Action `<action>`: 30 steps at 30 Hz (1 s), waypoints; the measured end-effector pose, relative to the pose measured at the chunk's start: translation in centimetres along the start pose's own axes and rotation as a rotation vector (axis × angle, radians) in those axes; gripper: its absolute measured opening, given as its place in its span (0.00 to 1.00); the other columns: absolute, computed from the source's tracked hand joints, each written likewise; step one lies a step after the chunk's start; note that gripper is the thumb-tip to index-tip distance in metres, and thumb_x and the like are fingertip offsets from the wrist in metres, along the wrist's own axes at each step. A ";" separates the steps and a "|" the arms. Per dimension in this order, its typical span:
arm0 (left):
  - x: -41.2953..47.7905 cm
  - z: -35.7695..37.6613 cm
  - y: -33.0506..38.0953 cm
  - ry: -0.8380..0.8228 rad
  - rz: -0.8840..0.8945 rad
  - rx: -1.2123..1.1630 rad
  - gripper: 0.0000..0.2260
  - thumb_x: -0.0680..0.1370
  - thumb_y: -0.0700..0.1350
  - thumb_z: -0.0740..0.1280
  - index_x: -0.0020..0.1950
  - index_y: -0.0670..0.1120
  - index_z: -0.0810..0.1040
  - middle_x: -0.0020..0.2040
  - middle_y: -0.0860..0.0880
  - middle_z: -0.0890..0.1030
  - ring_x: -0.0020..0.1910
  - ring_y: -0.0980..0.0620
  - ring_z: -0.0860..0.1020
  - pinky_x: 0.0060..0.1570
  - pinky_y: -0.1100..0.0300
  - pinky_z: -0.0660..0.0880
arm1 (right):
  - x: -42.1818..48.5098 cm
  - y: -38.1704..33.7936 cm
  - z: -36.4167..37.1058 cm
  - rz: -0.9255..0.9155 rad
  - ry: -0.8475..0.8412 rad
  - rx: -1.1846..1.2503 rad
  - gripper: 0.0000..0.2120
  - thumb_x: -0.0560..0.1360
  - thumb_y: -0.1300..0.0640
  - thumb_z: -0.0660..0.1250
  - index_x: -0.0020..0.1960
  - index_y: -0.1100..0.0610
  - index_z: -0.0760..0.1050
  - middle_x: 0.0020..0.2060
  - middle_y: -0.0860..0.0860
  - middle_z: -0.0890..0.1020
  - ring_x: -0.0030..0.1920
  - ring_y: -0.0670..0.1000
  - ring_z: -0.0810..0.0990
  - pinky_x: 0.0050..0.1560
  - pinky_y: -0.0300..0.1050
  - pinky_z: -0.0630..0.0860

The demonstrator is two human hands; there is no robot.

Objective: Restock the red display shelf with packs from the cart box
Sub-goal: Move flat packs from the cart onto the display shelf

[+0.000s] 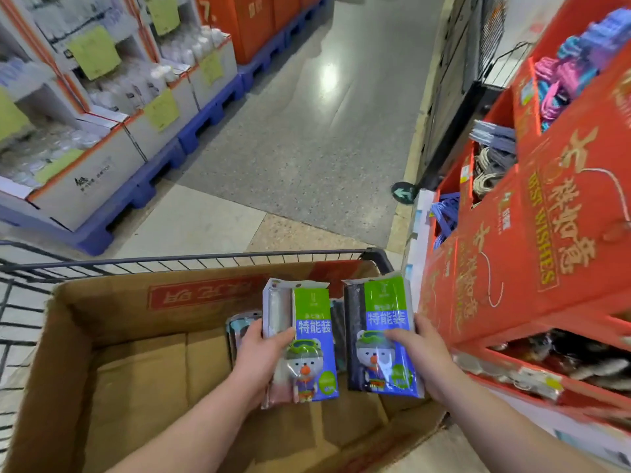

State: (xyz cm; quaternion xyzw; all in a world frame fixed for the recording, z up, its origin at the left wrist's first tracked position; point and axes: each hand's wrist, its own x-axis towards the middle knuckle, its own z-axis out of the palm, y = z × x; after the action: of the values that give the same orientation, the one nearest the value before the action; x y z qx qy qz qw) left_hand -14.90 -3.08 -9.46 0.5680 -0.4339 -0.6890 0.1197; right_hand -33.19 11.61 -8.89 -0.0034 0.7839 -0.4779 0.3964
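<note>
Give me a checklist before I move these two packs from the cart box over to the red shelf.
1. Left hand grips left pack: ok.
2. Right hand grips right pack: ok.
3. Both packs face up: ok.
4. Red display shelf stands close on the right: ok.
5. Free room in the lower compartment: cannot tell, blurred.
6. Further packs left in the cardboard box: ok.

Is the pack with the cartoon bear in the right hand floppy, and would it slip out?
Probably fairly stiff: the pack stands upright though the right hand grips only its lower half. It looks light, since one hand holds it up. Its shiny plastic wrap catches the light, so it may be a bit slippery.
</note>
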 end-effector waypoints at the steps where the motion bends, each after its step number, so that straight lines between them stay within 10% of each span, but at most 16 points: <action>1: -0.6 1.0 0.5 -0.034 0.019 0.002 0.11 0.72 0.40 0.73 0.52 0.46 0.77 0.47 0.41 0.84 0.47 0.40 0.83 0.51 0.41 0.79 | -0.6 -0.3 -1.3 -0.017 0.017 0.014 0.11 0.72 0.67 0.68 0.52 0.61 0.74 0.43 0.58 0.82 0.40 0.57 0.82 0.40 0.49 0.80; 6: -4.8 7.7 1.8 -0.177 0.078 0.012 0.09 0.75 0.36 0.69 0.51 0.46 0.76 0.47 0.39 0.83 0.45 0.39 0.83 0.47 0.43 0.80 | -4.3 -1.1 -8.8 -0.089 0.124 0.166 0.10 0.72 0.71 0.67 0.44 0.57 0.73 0.36 0.54 0.81 0.33 0.53 0.80 0.25 0.37 0.76; 12: -11.9 17.2 1.2 -0.337 0.182 0.078 0.08 0.74 0.33 0.68 0.50 0.43 0.76 0.40 0.42 0.83 0.32 0.49 0.81 0.29 0.58 0.79 | -9.7 1.0 -20.1 -0.163 0.236 0.292 0.12 0.72 0.70 0.66 0.54 0.61 0.74 0.44 0.60 0.83 0.38 0.57 0.82 0.34 0.45 0.77; 17: -18.8 25.1 -0.6 -0.464 0.225 0.122 0.16 0.67 0.39 0.74 0.52 0.47 0.76 0.46 0.39 0.83 0.44 0.39 0.83 0.48 0.39 0.79 | -14.5 3.9 -29.9 -0.225 0.323 0.394 0.11 0.73 0.70 0.65 0.54 0.63 0.74 0.45 0.62 0.82 0.42 0.60 0.81 0.48 0.55 0.78; 22: -25.0 32.5 -3.2 -0.582 0.276 0.115 0.11 0.75 0.32 0.67 0.53 0.45 0.73 0.46 0.39 0.82 0.41 0.41 0.81 0.41 0.50 0.80 | -18.8 6.8 -39.1 -0.294 0.424 0.455 0.09 0.73 0.69 0.66 0.52 0.61 0.76 0.42 0.60 0.83 0.40 0.60 0.82 0.48 0.58 0.78; 30: -31.4 40.1 -3.7 -0.687 0.364 0.132 0.15 0.74 0.34 0.69 0.59 0.45 0.74 0.50 0.40 0.83 0.48 0.39 0.83 0.53 0.42 0.78 | -22.4 8.1 -48.8 -0.404 0.474 0.505 0.11 0.75 0.57 0.69 0.56 0.59 0.77 0.48 0.60 0.84 0.46 0.62 0.84 0.52 0.66 0.78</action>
State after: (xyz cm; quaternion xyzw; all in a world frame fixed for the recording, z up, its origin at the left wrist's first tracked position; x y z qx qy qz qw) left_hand -39.02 38.34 8.27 0.2246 -0.5856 -0.7772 0.0510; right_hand -45.29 61.03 10.06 0.0503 0.6951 -0.7114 0.0908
